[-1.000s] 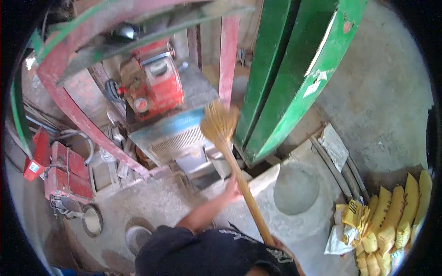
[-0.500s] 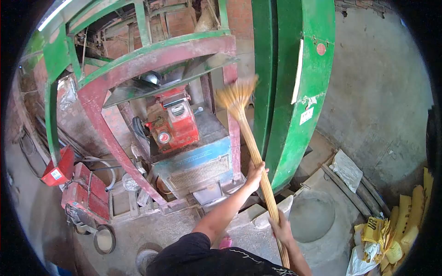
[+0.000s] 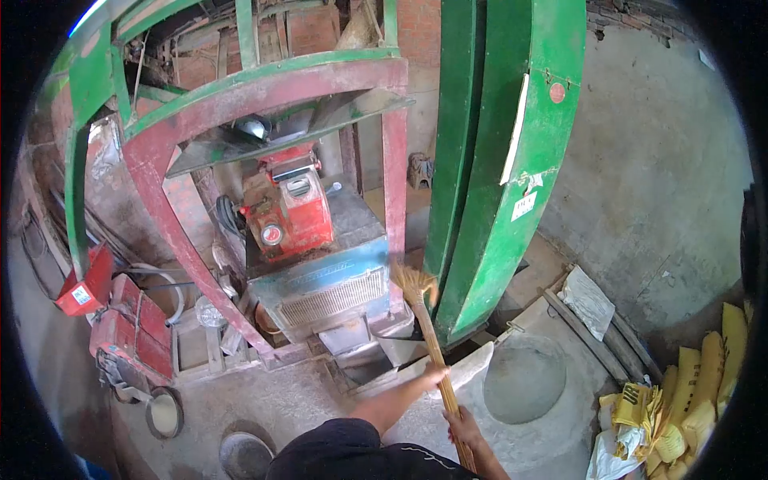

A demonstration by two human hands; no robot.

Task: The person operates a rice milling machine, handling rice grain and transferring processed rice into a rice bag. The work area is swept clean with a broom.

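Observation:
A straw broom points away from me, its bristle head low between the blue machine base and the green column. Both hands grip its handle. My left hand is higher up the handle, above the pale concrete slab. My right hand holds the handle lower, close to my body. A red engine sits on top of the blue base, under a red and green arched frame.
A round concrete basin lies right of my hands. Yellow sacks pile at the lower right. Red metal boxes and a round pan sit at the left. A grey plastered wall stands at the right.
The broom head has dropped from high beside the green column to low near the machine base. Both hands moved down and toward me with the handle.

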